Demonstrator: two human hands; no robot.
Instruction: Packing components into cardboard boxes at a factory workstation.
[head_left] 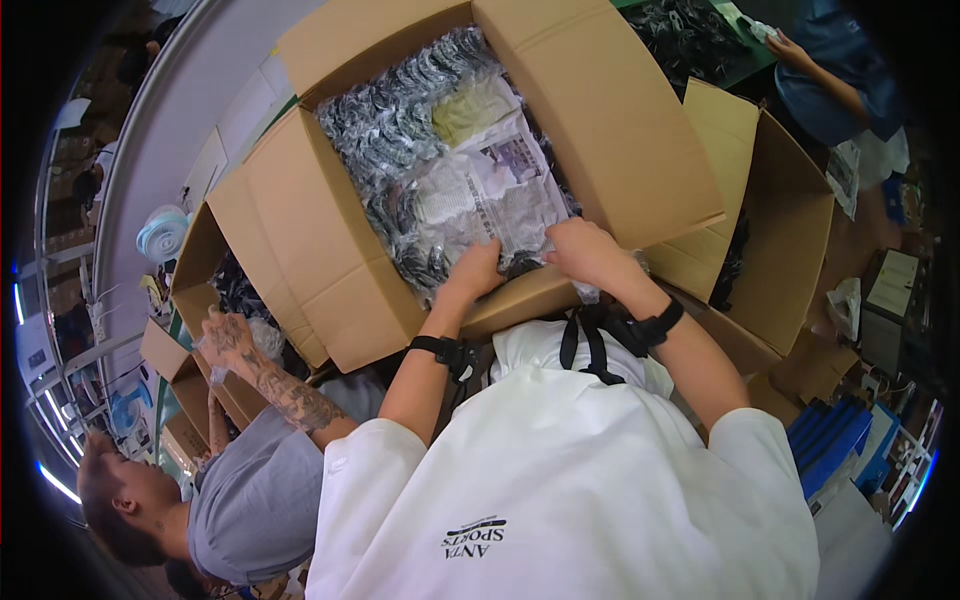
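A large open cardboard box [300,250] stands in front of me, filled with rows of dark items in clear plastic wrap [400,100]. A crumpled newspaper sheet [480,195] covers the near right part of them. At its near edge my left hand [477,270] is closed, thumb against the paper. My right hand [590,252] is closed at the sheet's near right corner, just inside the box's near wall. Both hands seem to pinch the newspaper, though the fingertips are partly hidden. A yellowish sheet [470,110] lies beyond the newspaper.
Wide flaps fold outward on both sides of the box. Another open box [780,220] stands at the right. On the left, a co-worker's tattooed arm [285,390] reaches over a box of dark items. A person in blue [830,80] works at the far right beside black parts [690,40].
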